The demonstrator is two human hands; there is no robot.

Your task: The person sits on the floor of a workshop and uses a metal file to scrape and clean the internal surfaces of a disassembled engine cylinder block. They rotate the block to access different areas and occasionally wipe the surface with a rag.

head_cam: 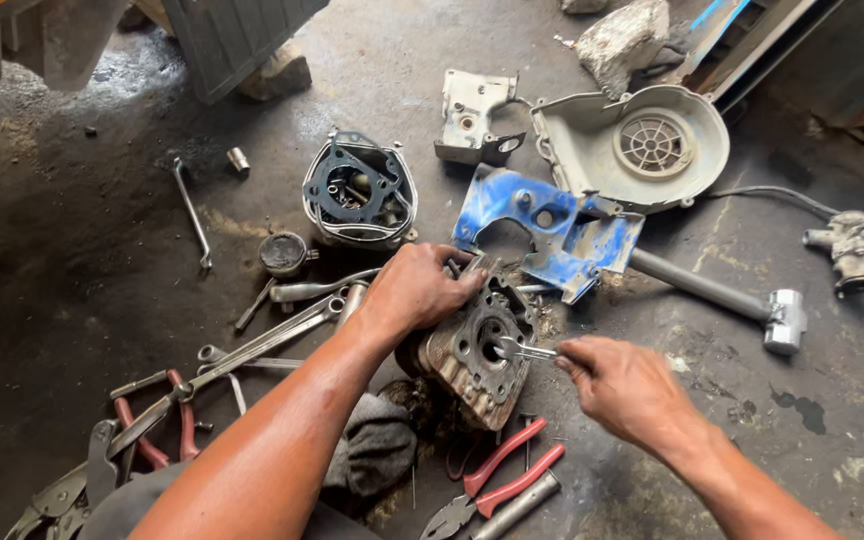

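A: Which large parts lie on the concrete floor (72, 230)?

B: Far right, a grey fan housing (642, 150) with a round grille. Just near of it, a blue metal cover plate (552, 232). Left of the plate, an engine casing with a black gasket (360, 192) on top. Beyond the plate, a small grey bracket (472, 115).

A: Where is the cylinder block (477, 355)?

B: Centre of the scene, on the floor, its bored face turned up and to the right. The left hand (412, 290) lies over its far left edge, fingers curled around the top and gripping it. The right hand (627, 385) is just to its right, fingers pinched narrow on a small metal tool (524, 350) whose tip sits at the bore.

A: And the smaller items?

B: A hammer (722, 295) lies right of the block, head to the far right. A long wrench (252, 350) lies at left, with red-handled pliers (497, 480) near the block and a dark rag (382, 445) beneath the left forearm. A piston (284, 254) sits left of the casing, and a small socket (239, 159) farther off.
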